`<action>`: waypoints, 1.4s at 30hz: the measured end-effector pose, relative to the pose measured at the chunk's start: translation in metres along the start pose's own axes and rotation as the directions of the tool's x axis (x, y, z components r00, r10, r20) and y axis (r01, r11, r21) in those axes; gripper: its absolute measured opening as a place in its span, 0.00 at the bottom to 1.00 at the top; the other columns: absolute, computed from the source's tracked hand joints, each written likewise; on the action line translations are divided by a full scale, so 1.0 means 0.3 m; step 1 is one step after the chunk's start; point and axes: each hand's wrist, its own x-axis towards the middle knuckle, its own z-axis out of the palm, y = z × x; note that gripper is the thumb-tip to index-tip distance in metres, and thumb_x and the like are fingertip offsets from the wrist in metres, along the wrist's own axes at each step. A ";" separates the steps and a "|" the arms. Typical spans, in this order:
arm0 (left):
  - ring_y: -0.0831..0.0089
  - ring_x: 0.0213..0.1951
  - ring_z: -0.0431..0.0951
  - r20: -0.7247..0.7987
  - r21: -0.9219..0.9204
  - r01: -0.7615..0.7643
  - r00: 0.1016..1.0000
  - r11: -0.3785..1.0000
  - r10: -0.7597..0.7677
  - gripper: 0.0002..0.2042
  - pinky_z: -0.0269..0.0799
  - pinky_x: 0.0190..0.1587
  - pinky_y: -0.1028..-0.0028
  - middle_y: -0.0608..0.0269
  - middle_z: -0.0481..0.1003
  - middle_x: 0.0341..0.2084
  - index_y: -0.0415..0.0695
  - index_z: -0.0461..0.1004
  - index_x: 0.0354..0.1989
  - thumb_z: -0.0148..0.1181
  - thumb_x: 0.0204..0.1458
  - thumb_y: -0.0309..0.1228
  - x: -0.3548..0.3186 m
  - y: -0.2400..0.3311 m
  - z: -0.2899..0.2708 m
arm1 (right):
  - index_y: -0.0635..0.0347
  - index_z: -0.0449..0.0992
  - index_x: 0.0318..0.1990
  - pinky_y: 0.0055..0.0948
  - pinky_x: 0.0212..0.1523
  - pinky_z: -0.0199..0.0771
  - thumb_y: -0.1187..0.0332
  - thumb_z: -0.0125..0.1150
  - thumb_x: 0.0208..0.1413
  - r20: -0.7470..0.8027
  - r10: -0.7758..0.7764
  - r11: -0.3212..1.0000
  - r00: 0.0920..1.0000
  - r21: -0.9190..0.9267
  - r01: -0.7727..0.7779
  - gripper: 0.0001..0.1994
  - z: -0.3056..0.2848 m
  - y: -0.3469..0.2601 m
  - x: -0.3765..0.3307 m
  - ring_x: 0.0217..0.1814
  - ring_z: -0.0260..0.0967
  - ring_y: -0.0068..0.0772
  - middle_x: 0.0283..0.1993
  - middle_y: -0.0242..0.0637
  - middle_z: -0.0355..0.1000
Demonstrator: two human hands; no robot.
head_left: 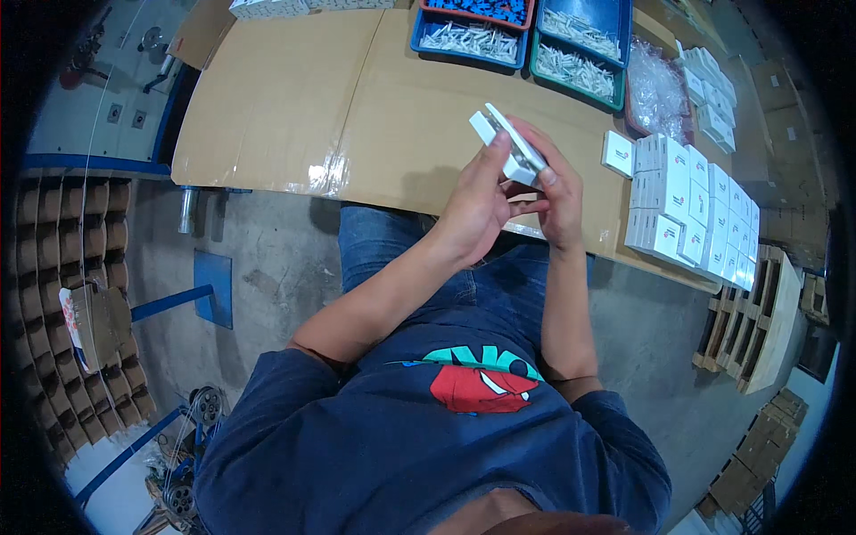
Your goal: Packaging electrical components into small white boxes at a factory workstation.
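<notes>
Above the near edge of the table, both my hands hold a small white carton (516, 166) tilted up toward the left. One end looks unfolded, with a white flap standing out. My left hand (473, 205) is closed on the carton's near left side, its thumb pressed along it. My right hand (560, 192) grips the right side, thumb on the lower corner and fingers behind. What is inside the carton cannot be made out. To the right lies a single closed white box (618, 153), beside a stacked block of matching white boxes (682, 205).
Brown cardboard (267, 107) covers the table. At the back stand a blue bin of small white parts (468, 43), a green bin of similar parts (575, 73), a red bin of blue parts (481, 9) and clear plastic bags (658, 89). Wooden pallets (753, 321) stand at right.
</notes>
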 end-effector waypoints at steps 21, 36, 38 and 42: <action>0.63 0.59 0.77 0.071 0.245 0.153 0.982 0.957 -0.175 0.33 0.75 0.62 0.62 0.54 0.73 0.59 0.44 0.60 0.71 0.44 0.70 0.58 -0.006 0.069 -0.116 | 0.62 0.74 0.64 0.43 0.67 0.69 0.41 0.75 0.48 0.187 -0.189 0.863 0.964 -0.438 0.254 0.42 0.029 -0.077 0.022 0.69 0.70 0.50 0.67 0.51 0.71; 0.81 0.42 0.80 -0.016 0.198 -0.116 0.992 0.973 0.122 0.18 0.81 0.44 0.75 0.68 0.77 0.42 0.43 0.73 0.60 0.53 0.70 0.42 -0.018 -0.018 -0.047 | 0.68 0.76 0.60 0.46 0.61 0.73 0.41 0.44 0.72 0.127 -0.402 0.782 0.907 -0.468 0.412 0.34 0.059 -0.005 -0.009 0.61 0.74 0.59 0.62 0.60 0.73; 0.81 0.42 0.80 -0.030 0.200 -0.130 0.990 0.971 0.138 0.18 0.81 0.44 0.75 0.68 0.77 0.42 0.43 0.74 0.59 0.53 0.70 0.42 -0.015 -0.023 -0.051 | 0.68 0.76 0.60 0.46 0.61 0.73 0.41 0.43 0.72 0.112 -0.397 0.790 0.911 -0.463 0.402 0.34 0.065 0.002 -0.008 0.60 0.75 0.59 0.62 0.60 0.74; 0.80 0.43 0.80 -0.061 0.222 -0.114 0.990 0.968 0.130 0.17 0.81 0.44 0.74 0.68 0.77 0.43 0.43 0.74 0.59 0.53 0.70 0.41 -0.009 -0.024 -0.055 | 0.69 0.77 0.59 0.46 0.60 0.74 0.41 0.41 0.73 0.070 -0.390 0.813 0.918 -0.442 0.379 0.34 0.071 0.016 -0.009 0.60 0.75 0.59 0.61 0.60 0.74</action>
